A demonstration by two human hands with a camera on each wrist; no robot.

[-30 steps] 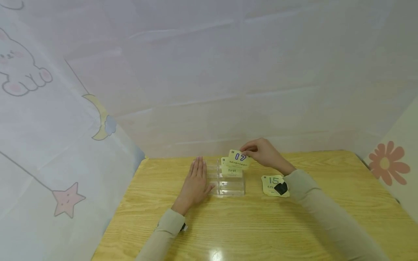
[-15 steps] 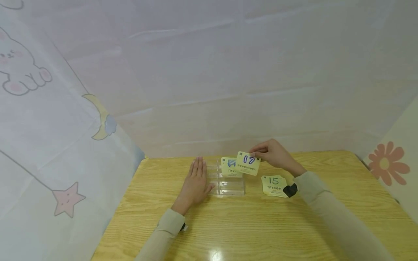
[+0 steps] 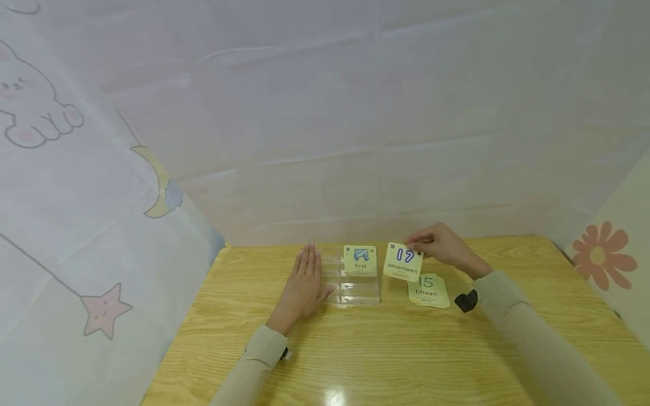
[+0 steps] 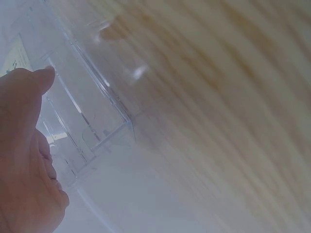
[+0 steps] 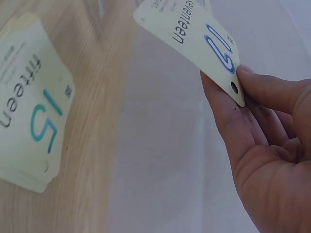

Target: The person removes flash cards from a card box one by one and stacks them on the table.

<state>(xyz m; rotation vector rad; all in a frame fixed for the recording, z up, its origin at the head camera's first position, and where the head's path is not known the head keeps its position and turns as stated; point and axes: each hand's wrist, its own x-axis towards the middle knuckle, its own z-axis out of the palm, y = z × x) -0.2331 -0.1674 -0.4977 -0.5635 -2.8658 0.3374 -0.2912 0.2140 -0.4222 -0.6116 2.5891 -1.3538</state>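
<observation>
My right hand pinches the "17 seventeen" flash card by its upper right corner, thumb on the printed face in the right wrist view. The card hangs above the table, just behind a stack of flash cards topped by "15 fifteen". My left hand lies with straight fingers on the left part of a clear plastic card rack. Its thumb rests on the rack's front, also seen in the left wrist view. A "first" card with a blue picture leans in the rack's right back slot.
The wooden table ends at a pale cloth backdrop close behind the rack. Printed cloth also hangs at left, with a star, and at right, with a flower.
My right hand has drawn the "seventeen" card rightward from in front of the "first" card, uncovering it, to over the back of the stack. My left hand has stayed put.
</observation>
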